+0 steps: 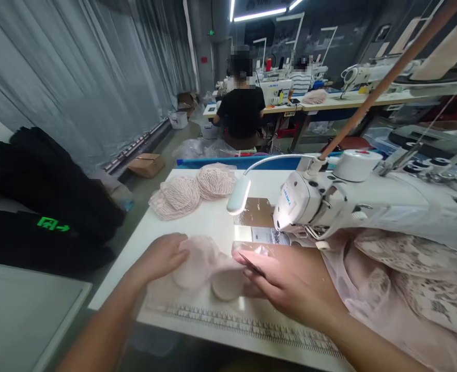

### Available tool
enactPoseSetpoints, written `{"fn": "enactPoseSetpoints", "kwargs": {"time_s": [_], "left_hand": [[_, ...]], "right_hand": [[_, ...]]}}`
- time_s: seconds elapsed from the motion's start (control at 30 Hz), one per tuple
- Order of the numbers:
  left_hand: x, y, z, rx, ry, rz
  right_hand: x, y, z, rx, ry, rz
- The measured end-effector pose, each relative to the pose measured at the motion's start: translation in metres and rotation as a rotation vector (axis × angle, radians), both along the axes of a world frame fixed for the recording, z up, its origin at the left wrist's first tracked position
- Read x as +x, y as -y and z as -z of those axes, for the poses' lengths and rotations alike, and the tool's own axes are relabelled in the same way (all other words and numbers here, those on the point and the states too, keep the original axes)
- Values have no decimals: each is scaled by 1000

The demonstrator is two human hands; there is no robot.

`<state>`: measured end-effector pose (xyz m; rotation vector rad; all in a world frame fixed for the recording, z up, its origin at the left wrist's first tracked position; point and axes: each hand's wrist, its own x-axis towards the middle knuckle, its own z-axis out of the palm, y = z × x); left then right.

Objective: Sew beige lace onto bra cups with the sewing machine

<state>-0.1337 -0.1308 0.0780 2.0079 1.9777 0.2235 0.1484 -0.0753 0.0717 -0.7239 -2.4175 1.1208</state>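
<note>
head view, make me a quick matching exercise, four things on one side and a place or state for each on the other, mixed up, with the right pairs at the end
Column one
1. left hand
2. right hand
3. lamp
4. ruler scale

Column two
A. lit, on a curved metal neck
B. along the near edge of the white table
C. with a dark pointed tool in its fingers
D. at the left end of the pale fabric

Right pairs: 1-D, 2-C, 3-A, 4-B
</note>
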Motion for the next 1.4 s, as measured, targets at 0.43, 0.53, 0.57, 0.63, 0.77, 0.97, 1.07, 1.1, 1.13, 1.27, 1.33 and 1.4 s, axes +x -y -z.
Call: {"fn": "enactPoseSetpoints", "kwargs": {"time_s": [0.43, 0.53, 0.57, 0.63, 0.77, 0.97, 1.07, 1.1, 1.13, 1.27, 1.33, 1.4], "left_hand": [[-84, -113, -3, 619, -183, -100], [-79, -120, 21, 531, -163, -20], [-78, -120, 24, 519, -154, 3], [-77, -119, 26, 507, -132, 55], [-71, -114, 27, 514, -161, 6], [-8, -61, 28, -60, 111, 28], [51, -40, 17, -198, 259, 234], [74, -36, 13, -201, 306, 330], [97, -33, 8, -208, 357, 421], [190, -28, 0, -292, 546, 638], [231, -29, 5, -305, 643, 669], [265, -34, 16, -311, 718, 634]], "right_hand": [[-120, -136, 20, 476, -86, 118], [-82, -107, 21, 455, 9, 41], [-64, -93, 19, 446, 47, 8], [-25, -62, 12, 430, 130, -10], [60, -12, 0, 372, 287, 83], [183, 27, 0, 340, 203, 734], [216, 36, 6, 304, 220, 853], [221, 37, 10, 292, 230, 837], [225, 38, 15, 291, 234, 812], [229, 31, 37, 428, 259, 903], [232, 24, 44, 492, 283, 1001], [238, 16, 48, 542, 259, 1040]]}}
